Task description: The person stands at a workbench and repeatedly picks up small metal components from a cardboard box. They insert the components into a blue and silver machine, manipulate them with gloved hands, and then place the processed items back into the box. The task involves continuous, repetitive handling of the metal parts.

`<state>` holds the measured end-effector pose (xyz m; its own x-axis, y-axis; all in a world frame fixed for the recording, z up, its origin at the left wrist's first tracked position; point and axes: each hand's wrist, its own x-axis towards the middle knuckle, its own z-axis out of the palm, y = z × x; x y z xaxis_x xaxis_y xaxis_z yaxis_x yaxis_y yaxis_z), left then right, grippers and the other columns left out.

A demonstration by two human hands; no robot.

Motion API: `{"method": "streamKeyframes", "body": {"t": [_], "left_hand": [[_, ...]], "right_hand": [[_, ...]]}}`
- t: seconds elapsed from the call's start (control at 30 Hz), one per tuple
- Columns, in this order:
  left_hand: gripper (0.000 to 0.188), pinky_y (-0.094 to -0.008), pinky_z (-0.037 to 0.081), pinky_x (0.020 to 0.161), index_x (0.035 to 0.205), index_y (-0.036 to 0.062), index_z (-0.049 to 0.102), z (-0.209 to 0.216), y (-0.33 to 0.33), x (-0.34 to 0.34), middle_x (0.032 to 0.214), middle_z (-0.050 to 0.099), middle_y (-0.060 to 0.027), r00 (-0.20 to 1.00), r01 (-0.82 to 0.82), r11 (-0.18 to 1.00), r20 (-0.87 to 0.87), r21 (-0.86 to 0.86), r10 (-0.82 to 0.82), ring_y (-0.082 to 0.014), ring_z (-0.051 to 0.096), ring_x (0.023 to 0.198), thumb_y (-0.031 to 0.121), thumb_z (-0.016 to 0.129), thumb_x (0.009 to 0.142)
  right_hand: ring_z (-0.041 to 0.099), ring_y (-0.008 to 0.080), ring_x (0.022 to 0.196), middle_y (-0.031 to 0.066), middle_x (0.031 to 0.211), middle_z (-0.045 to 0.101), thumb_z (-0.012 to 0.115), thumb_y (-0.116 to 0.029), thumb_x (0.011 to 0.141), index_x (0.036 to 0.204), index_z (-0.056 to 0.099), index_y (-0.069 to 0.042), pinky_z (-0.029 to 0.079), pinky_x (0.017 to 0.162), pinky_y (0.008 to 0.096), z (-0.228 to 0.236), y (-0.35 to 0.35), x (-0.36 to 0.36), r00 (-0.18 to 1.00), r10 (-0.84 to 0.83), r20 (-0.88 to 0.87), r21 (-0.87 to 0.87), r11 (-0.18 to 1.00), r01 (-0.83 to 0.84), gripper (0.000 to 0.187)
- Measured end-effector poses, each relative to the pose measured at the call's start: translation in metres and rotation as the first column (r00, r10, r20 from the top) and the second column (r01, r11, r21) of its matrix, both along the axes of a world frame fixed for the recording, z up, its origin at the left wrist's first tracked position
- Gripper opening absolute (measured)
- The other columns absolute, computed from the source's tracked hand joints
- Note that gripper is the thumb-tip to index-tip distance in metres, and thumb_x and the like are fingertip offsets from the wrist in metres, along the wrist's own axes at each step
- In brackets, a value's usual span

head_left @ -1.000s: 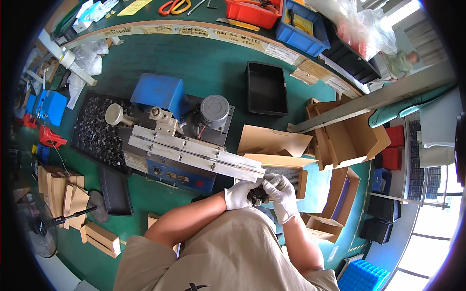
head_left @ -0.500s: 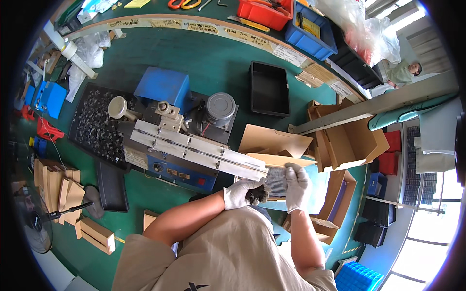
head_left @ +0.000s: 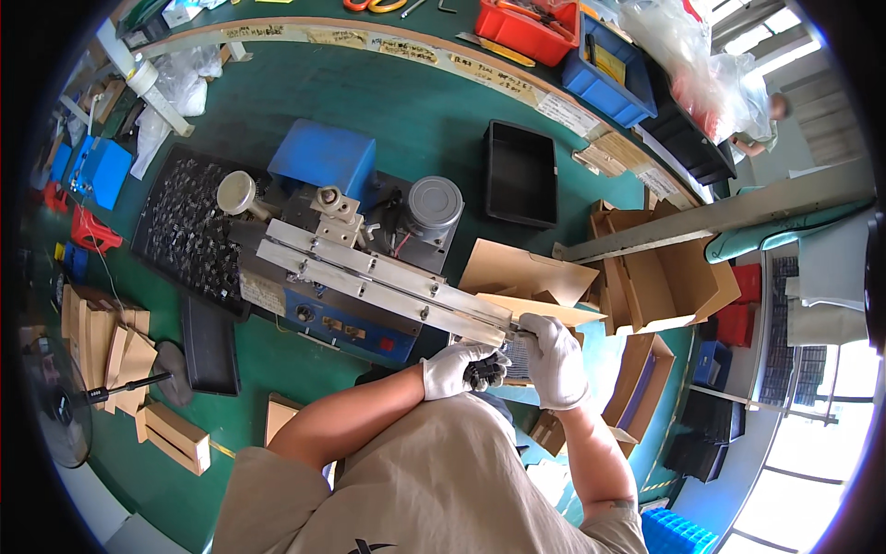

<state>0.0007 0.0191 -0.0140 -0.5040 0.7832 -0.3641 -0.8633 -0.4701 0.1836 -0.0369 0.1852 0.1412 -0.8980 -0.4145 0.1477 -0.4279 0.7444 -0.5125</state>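
Observation:
My left hand (head_left: 448,372), in a white glove, is closed round a clump of small black parts (head_left: 484,371) just below the rail's right end. My right hand (head_left: 556,363), gloved too, has its fingers pinched together at the tip of the long metal rail (head_left: 369,277). Whatever sits between those fingertips is hidden. The rail slopes down to the right across a bench machine with a blue housing (head_left: 323,162) and a blue control panel (head_left: 346,325). Beneath my right hand a tray of small dark parts (head_left: 518,362) shows in part.
Many small dark pieces fill a black tray (head_left: 189,231) left of the machine. Behind the rail stand an empty black bin (head_left: 522,175) and open cardboard boxes (head_left: 660,277). A shelf with red (head_left: 528,28) and blue bins (head_left: 606,78) runs along the back. Someone stands far right.
My right hand has moved up and left from above the parts tray to the rail's end. My left hand stays near the same place, still holding the black parts. The view has shifted slightly.

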Motion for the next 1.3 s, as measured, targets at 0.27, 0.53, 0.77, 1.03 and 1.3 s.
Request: {"method": "streamKeyframes", "body": {"t": [0.27,0.53,0.77,1.03,1.3], "left_hand": [[0.036,-0.0255,0.049,0.060,0.123,0.0079,0.062,0.000,-0.004,0.001,0.097,0.071,-0.0071,0.999,-0.002,0.999,0.036,-0.032,0.003,-0.0187,0.069,0.083,0.037,0.053,0.104],[0.032,-0.0256,0.049,0.051,0.123,0.0092,0.061,-0.007,-0.007,0.002,0.095,0.069,-0.0057,0.999,0.000,1.000,0.040,0.014,0.000,-0.0181,0.068,0.074,0.034,0.055,0.104],[0.025,-0.0257,0.053,0.063,0.108,0.0082,0.068,0.005,-0.021,0.009,0.092,0.069,-0.0048,0.996,-0.044,0.994,0.086,0.102,0.035,-0.0158,0.069,0.079,0.031,0.068,0.097],[0.022,-0.0279,0.055,0.070,0.112,0.0072,0.065,-0.009,-0.035,0.022,0.095,0.068,-0.0056,0.982,-0.081,0.994,-0.166,0.067,0.091,-0.0163,0.068,0.083,0.023,0.064,0.098],[0.021,-0.0287,0.055,0.073,0.114,0.0076,0.063,-0.008,-0.059,0.027,0.097,0.067,-0.0046,0.992,-0.061,0.994,-0.108,0.095,0.071,-0.0161,0.067,0.085,0.023,0.059,0.100]], "right_hand": [[0.068,0.0348,0.088,0.0166,0.096,0.068,0.062,0.010,0.084,0.107,0.063,-0.002,0.054,0.081,0.0385,-0.007,-0.006,0.006,0.997,-0.071,-0.034,-0.123,0.990,0.067,0.027],[0.066,0.0365,0.088,0.0145,0.096,0.070,0.063,0.012,0.074,0.105,0.066,-0.005,0.053,0.081,0.0426,-0.010,-0.022,0.001,0.995,-0.028,-0.097,-0.097,0.995,0.018,0.035],[0.064,0.0338,0.094,0.0155,0.106,0.066,0.079,0.002,0.068,0.112,0.067,-0.005,0.053,0.082,0.0416,0.028,-0.085,0.009,0.926,-0.007,-0.378,0.013,1.000,0.013,0.046],[0.067,0.0236,0.078,0.0103,0.092,0.060,0.061,-0.007,0.081,0.101,0.058,-0.004,0.056,0.062,0.0333,0.020,-0.277,-0.043,0.849,0.454,-0.272,0.326,0.873,-0.363,0.021],[0.065,0.0215,0.072,0.0129,0.084,0.057,0.063,-0.008,0.080,0.100,0.060,0.000,0.053,0.056,0.0312,-0.006,-0.294,-0.042,0.851,0.416,-0.319,0.465,0.852,-0.243,0.022]]}}
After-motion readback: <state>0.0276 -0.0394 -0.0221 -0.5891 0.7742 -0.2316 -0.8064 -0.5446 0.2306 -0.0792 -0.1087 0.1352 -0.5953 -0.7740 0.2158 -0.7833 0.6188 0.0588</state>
